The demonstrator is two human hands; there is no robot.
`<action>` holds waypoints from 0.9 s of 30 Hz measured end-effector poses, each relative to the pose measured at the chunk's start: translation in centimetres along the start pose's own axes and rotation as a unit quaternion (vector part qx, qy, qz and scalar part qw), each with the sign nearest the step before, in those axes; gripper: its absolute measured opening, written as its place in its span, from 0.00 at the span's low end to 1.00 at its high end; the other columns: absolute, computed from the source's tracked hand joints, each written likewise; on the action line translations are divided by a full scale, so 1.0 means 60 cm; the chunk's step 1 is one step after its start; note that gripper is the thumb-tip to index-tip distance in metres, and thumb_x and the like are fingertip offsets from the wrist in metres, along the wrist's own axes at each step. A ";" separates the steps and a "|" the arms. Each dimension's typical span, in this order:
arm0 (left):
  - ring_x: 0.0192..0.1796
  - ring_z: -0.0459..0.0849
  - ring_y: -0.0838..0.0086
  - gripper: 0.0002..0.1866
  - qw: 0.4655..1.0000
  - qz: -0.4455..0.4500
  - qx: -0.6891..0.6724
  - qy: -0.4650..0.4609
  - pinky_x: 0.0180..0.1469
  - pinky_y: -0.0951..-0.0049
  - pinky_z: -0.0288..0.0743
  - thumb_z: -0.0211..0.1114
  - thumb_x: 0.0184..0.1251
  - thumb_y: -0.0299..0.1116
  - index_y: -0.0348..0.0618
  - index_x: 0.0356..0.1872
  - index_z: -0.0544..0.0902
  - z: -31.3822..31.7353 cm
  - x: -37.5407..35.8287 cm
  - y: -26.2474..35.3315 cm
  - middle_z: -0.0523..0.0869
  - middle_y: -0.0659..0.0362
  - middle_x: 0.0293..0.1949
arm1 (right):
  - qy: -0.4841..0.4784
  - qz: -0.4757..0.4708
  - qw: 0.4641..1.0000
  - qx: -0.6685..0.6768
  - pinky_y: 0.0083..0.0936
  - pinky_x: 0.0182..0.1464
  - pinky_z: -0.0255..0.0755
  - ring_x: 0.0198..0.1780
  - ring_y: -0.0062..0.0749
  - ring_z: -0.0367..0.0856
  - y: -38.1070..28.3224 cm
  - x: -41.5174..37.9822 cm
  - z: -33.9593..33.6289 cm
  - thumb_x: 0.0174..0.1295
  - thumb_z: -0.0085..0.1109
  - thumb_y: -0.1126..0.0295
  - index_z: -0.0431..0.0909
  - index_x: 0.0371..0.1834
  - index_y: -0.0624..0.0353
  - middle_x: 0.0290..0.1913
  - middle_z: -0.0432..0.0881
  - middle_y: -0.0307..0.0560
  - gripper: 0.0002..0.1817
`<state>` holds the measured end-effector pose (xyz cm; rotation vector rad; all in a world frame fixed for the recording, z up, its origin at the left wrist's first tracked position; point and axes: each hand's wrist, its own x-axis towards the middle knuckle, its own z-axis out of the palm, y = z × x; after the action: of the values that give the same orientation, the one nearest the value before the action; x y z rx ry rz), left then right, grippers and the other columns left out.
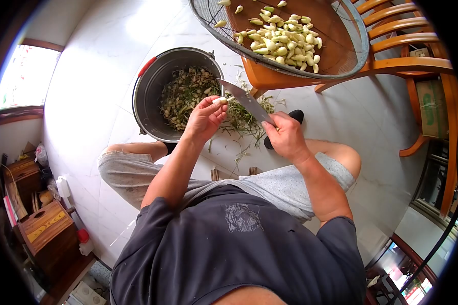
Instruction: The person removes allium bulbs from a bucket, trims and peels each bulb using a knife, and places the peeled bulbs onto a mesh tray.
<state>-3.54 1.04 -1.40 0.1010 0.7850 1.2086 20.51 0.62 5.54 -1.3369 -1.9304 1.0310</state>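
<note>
My left hand [207, 118] pinches a small pale bulb [222, 100] between thumb and fingertips, over the right rim of a metal bucket [141, 112]. Inside the bucket lie many untrimmed bulbs [188, 86] with green and brown stems. My right hand [286, 133] is wrapped round the handle of a knife [245, 100], whose broad blade points up and left, its tip close to the bulb. Cut green stalks [244, 122] are scattered on the floor below the blade. A round mesh sieve [359, 38] at the top holds a pile of cleaned whitish bulbs [285, 40].
The sieve rests on a wooden chair [407, 38]. My knees are spread either side of the scraps, with a dark shoe [296, 117] just right of the knife. Wooden boxes [46, 226] stand at the lower left, and a cardboard box [432, 108] at the right.
</note>
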 end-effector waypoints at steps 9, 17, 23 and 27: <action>0.36 0.84 0.73 0.04 0.999 -0.001 -0.020 0.025 0.39 0.76 0.81 0.59 0.67 0.25 0.38 0.39 0.74 0.019 -0.004 -0.023 0.84 0.53 0.38 | 0.023 -0.043 0.998 -0.029 0.35 0.39 0.74 0.36 0.48 0.80 0.006 -0.005 0.019 0.57 0.59 0.73 0.81 0.39 0.63 0.34 0.80 0.52 0.09; 0.35 0.83 0.74 0.04 0.998 -0.017 -0.065 -0.005 0.38 0.75 0.81 0.58 0.68 0.25 0.40 0.41 0.76 0.025 -0.008 -0.048 0.83 0.56 0.36 | 0.030 -0.114 0.980 -0.159 0.32 0.35 0.75 0.34 0.43 0.80 -0.003 -0.009 0.020 0.56 0.57 0.75 0.80 0.41 0.61 0.35 0.77 0.47 0.10; 0.39 0.81 0.73 0.04 0.998 -0.012 -0.047 0.049 0.41 0.74 0.78 0.57 0.67 0.24 0.40 0.41 0.75 0.051 -0.022 -0.046 0.82 0.58 0.38 | 0.052 -0.149 0.962 -0.222 0.29 0.35 0.76 0.34 0.38 0.80 -0.010 -0.011 0.020 0.50 0.61 0.79 0.79 0.44 0.60 0.36 0.77 0.44 0.15; 0.38 0.81 0.73 0.04 0.998 -0.013 -0.060 0.034 0.39 0.75 0.76 0.57 0.67 0.23 0.41 0.41 0.75 0.047 -0.019 -0.052 0.82 0.58 0.38 | 0.063 -0.159 0.958 -0.231 0.28 0.35 0.76 0.35 0.37 0.80 -0.007 -0.013 0.021 0.50 0.61 0.79 0.79 0.44 0.60 0.35 0.77 0.43 0.16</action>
<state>0.45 -0.21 -0.23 -0.0493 0.7674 1.2363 19.55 -0.53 5.18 -1.2281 -2.2755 0.3405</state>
